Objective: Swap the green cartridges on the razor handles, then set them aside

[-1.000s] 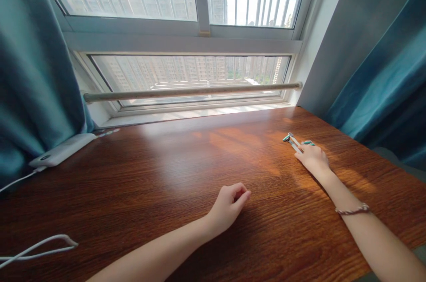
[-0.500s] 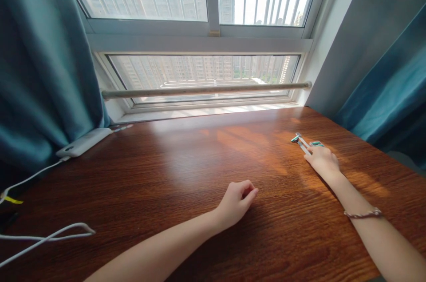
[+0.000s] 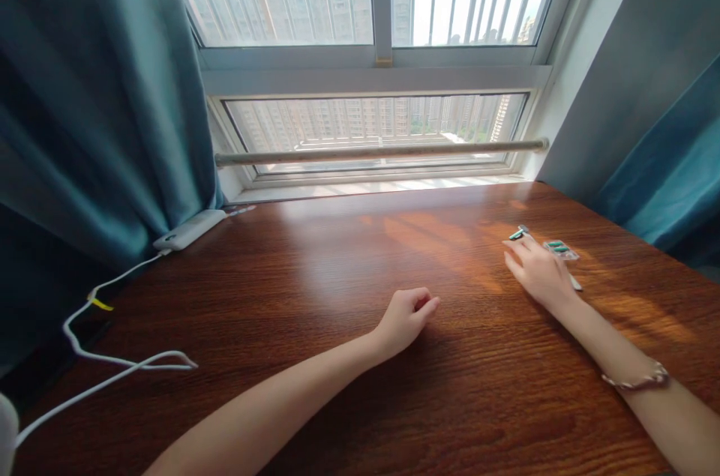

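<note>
Razor (image 3: 517, 235) lies toward the far right corner of the worktop (image 3: 349, 258), as we see it from the head view, its head showing past our fingertips. Our right hand (image 3: 534, 268) is over its handle, fingers spread and lightly bent; we cannot tell whether they grasp it. A white handle end (image 3: 574, 282) shows on the other side of that hand. Between the hand and the right edge we have a clear cartridge pack (image 3: 562, 251) with teal pieces inside. Our left hand (image 3: 406, 320) is well apart, near the middle, its fingers loosely clenched and holding nothing we can see. At the far left corner, beside the blue curtain (image 3: 112, 86), sits a white oblong device (image 3: 194, 229), and a white cable (image 3: 112, 361) with a yellow tag (image 3: 102, 304) loops along our left edge.
</note>
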`<state>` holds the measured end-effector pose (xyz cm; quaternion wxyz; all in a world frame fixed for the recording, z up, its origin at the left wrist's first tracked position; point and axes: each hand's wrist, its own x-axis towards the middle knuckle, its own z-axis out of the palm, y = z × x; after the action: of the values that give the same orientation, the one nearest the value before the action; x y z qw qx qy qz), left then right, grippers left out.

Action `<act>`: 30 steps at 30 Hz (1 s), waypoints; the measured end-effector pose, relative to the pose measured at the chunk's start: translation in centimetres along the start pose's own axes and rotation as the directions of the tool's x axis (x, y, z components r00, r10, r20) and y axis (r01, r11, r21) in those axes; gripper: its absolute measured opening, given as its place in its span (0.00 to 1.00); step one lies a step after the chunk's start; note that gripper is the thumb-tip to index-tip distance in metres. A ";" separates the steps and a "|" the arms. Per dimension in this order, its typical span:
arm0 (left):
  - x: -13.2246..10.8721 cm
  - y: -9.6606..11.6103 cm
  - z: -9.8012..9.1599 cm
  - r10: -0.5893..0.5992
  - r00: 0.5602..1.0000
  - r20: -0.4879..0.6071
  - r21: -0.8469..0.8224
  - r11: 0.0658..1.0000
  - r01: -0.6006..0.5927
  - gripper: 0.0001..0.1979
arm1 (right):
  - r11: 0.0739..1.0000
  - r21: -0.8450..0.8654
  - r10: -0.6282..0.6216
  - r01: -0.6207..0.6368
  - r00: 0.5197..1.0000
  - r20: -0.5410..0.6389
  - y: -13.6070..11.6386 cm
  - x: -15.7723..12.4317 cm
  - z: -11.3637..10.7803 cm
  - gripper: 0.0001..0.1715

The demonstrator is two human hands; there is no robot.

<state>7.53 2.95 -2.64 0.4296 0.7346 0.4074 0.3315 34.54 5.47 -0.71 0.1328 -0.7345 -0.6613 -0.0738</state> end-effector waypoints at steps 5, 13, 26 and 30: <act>-2.2 0.3 -2.4 -0.040 0.997 -0.065 -0.335 0.942 0.016 0.15 | 0.544 0.744 -0.468 0.388 0.876 -0.115 -9.5 -5.1 -0.3 0.30; -5.8 -0.3 -3.3 0.134 0.990 0.032 -0.463 0.880 -0.104 0.24 | 0.066 0.952 -0.774 0.298 0.617 -0.139 -17.0 -8.5 0.1 0.37; -4.8 0.1 -4.5 0.160 0.982 0.102 -0.380 0.919 -0.110 0.13 | 0.033 0.957 -0.761 0.287 0.629 -0.161 -17.1 -7.4 0.4 0.22; -5.0 0.2 -4.4 0.167 0.979 0.113 -0.353 0.928 -0.118 0.13 | 0.028 0.948 -0.765 0.317 0.617 -0.184 -17.0 -7.5 0.6 0.23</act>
<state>1.67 0.08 -1.36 0.5537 0.6974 0.2573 0.3754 16.80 0.02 -1.77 0.3578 -0.1854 -0.8125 0.4212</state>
